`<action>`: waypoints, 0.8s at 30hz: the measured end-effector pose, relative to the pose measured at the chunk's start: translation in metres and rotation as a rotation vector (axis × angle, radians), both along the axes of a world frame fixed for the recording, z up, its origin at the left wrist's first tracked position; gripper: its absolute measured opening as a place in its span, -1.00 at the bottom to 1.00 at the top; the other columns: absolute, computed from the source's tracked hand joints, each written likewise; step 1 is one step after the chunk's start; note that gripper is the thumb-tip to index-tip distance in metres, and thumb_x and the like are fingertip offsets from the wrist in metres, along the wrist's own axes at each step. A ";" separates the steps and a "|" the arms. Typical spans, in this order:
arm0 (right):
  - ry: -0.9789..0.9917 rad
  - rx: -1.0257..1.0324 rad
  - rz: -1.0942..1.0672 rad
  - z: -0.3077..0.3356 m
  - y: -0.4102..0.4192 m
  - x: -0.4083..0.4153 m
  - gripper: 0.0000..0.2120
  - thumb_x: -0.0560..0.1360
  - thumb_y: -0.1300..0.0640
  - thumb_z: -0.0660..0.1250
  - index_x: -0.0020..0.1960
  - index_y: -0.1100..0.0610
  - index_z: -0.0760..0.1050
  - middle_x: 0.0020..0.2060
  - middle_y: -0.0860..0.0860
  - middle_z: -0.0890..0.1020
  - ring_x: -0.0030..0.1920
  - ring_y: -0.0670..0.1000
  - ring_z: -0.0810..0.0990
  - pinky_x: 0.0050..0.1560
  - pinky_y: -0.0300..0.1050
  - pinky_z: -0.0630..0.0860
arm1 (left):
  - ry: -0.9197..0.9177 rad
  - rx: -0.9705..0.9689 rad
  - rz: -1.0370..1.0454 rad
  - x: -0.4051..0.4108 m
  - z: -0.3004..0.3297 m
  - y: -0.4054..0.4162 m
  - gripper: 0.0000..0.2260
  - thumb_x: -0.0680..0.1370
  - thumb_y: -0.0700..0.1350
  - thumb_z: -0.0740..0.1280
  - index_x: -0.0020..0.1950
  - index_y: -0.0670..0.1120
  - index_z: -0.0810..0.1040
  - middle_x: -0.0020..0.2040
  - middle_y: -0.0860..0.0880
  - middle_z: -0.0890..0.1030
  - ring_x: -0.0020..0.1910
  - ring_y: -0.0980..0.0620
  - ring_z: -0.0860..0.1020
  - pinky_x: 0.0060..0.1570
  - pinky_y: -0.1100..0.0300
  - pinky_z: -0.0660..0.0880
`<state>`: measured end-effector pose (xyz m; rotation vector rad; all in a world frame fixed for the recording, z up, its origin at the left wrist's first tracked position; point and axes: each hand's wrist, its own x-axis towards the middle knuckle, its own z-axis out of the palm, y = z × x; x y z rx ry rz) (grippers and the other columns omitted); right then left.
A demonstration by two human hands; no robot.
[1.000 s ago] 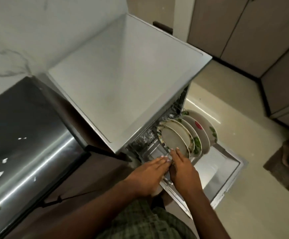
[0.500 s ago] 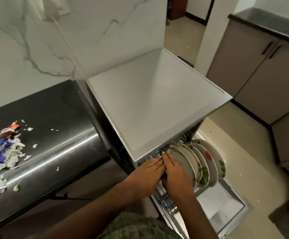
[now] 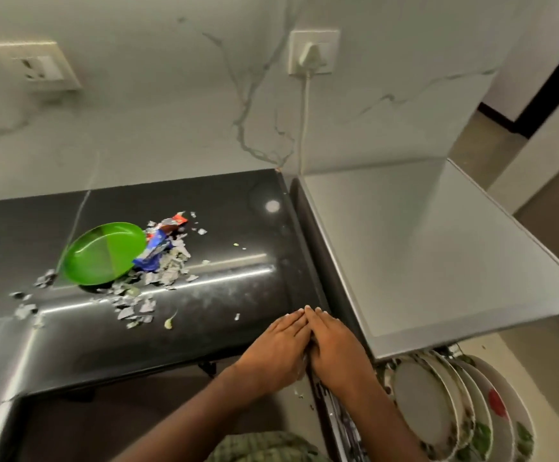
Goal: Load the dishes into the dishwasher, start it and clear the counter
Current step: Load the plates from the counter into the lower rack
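View swung from the rack to the counter; hands lifted off the plates.

Left of the dishwasher: green plate on the counter, unloaded, amid wrappers and paper scraps. Left hand and right hand now hover near the dishwasher's front-left corner, fingers straight, side by side, holding nothing. 4 plates racked below its front edge. Likely next: the green plate.

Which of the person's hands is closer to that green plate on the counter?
Left. The left hand lies on the side of the green plate, though well apart from it; the right hand lies flat beside the left, farther off, next to the dishwasher.
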<state>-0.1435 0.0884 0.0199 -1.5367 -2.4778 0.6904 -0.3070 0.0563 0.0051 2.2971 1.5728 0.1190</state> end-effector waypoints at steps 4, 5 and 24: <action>-0.028 0.013 0.106 0.002 0.000 -0.055 -0.48 0.70 0.02 0.17 0.65 0.01 0.22 0.58 -0.02 0.36 0.59 -0.06 0.26 0.57 -0.25 0.02 | 0.011 -0.029 0.103 -0.050 0.004 -0.016 -0.35 0.69 -0.06 0.19 0.72 -0.02 -0.05 0.72 -0.01 -0.02 0.69 0.04 -0.14 0.67 0.02 -0.14; -0.038 0.012 0.136 0.001 -0.001 -0.071 -0.48 0.70 0.02 0.17 0.65 0.01 0.22 0.58 -0.02 0.36 0.59 -0.06 0.27 0.58 -0.23 0.04 | 0.022 -0.035 0.130 -0.065 0.004 -0.021 -0.34 0.68 -0.07 0.19 0.72 -0.02 -0.05 0.72 -0.01 -0.01 0.69 0.03 -0.13 0.66 0.02 -0.15; -0.541 -0.010 0.555 0.040 0.015 -0.275 -0.70 0.63 0.08 0.28 0.35 0.09 0.52 0.24 0.12 0.63 0.26 0.21 0.61 0.21 0.10 0.55 | 0.098 -0.261 0.595 -0.220 0.005 -0.043 -0.43 0.65 -0.01 0.31 0.63 -0.06 0.25 0.58 -0.12 0.38 0.63 -0.09 0.19 0.52 -0.06 0.30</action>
